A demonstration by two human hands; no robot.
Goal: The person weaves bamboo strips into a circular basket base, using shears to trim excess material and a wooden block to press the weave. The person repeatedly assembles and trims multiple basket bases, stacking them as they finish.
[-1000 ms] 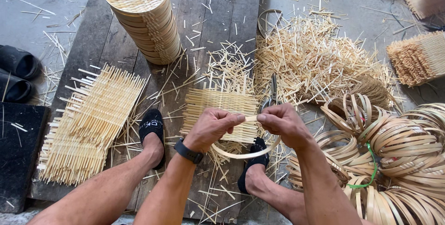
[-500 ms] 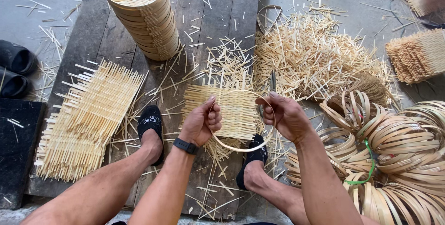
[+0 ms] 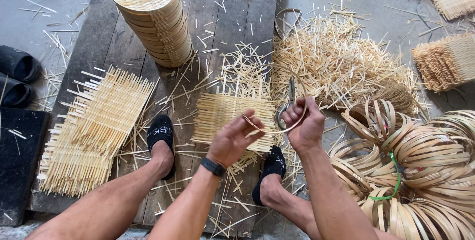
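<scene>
A thin pale bamboo strip bent into a hoop (image 3: 297, 89) was held between both hands above the small square woven bamboo mat (image 3: 225, 121), which lay flat on the dark wooden plank platform (image 3: 123, 47) between the person's two feet. The hoop stood tilted, its open face turned towards the camera, its long axis running from lower left to upper right.

The left hand (image 3: 232, 141) reached in from below, palm up, with its fingers curled and pinched on the lower left end of the hoop. A black wristband (image 3: 213, 167) sat on that wrist. The right hand (image 3: 304, 126) was raised beside it, fingers clamped on the hoop's lower right part.

Both feet wore black slippers (image 3: 161, 138). To the left lay one larger loose woven bamboo mat (image 3: 91, 131). To the right was a heap of coiled bamboo hoops (image 3: 425, 166), some tied with green cord (image 3: 393, 178); they were too many to count.

Beyond the hands lay a pair of scissors (image 3: 289, 101), partly hidden, and a pile of short bamboo offcuts (image 3: 341, 64). Farthest stood one tall stack of round woven bamboo trays (image 3: 148, 12).
</scene>
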